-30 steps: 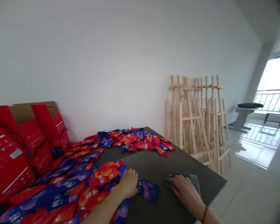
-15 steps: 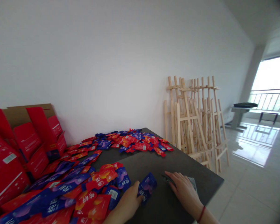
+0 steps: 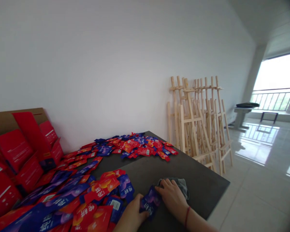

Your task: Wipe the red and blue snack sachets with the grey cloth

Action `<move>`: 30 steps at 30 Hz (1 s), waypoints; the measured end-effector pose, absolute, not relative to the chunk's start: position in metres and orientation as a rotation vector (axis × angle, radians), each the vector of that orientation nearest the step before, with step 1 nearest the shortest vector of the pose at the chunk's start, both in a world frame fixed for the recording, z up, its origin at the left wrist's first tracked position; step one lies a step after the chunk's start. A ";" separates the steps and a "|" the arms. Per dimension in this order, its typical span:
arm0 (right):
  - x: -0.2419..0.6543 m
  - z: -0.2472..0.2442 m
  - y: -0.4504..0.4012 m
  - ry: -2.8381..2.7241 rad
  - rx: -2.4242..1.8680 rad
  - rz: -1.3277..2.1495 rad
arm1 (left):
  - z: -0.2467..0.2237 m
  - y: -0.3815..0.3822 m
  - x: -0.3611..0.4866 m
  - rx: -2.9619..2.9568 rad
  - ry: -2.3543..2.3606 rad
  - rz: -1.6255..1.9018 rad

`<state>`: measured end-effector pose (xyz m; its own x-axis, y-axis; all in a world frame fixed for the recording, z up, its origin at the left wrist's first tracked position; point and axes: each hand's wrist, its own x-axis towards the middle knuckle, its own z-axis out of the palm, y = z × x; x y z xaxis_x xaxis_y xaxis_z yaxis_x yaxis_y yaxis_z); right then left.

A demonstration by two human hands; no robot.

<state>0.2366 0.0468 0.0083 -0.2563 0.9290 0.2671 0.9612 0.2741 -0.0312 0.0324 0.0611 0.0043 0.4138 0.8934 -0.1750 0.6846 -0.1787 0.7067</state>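
Observation:
A dark blue printed packet (image 3: 150,200) is pinched by its lower left part in my left hand (image 3: 133,212), just above the dark table. My right hand (image 3: 171,196), with a red cord at the wrist, has its fingers over a grey-green cloth (image 3: 181,184) and its fingertips at the packet's upper right edge. The cloth lies bunched on the table under and beyond that hand. Left of my left hand, red packets (image 3: 103,185) and blue packets (image 3: 126,187) overlap in a spread pile.
Red printed boxes (image 3: 26,174) stand open at the left. Another heap of red and blue packets (image 3: 137,146) covers the far part of the dark table (image 3: 195,175). Wooden easels (image 3: 193,119) lean against the wall beyond the table's right edge.
My right hand has moved left with the cloth and now meets the packet. My left hand still holds the packet. The view has shifted slightly to the right.

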 end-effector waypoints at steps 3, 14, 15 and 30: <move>0.262 0.015 0.051 -2.264 -1.840 -0.194 | 0.003 0.061 0.031 1.934 1.339 0.380; 0.198 0.013 0.029 -2.420 -1.479 -0.138 | -0.003 0.062 0.031 1.934 1.240 0.473; 0.196 0.010 0.031 -2.427 -1.502 -0.153 | -0.003 0.062 0.031 1.926 1.258 0.460; 0.257 0.021 0.050 -2.245 -1.868 -0.196 | 0.017 0.054 0.033 2.000 1.403 0.354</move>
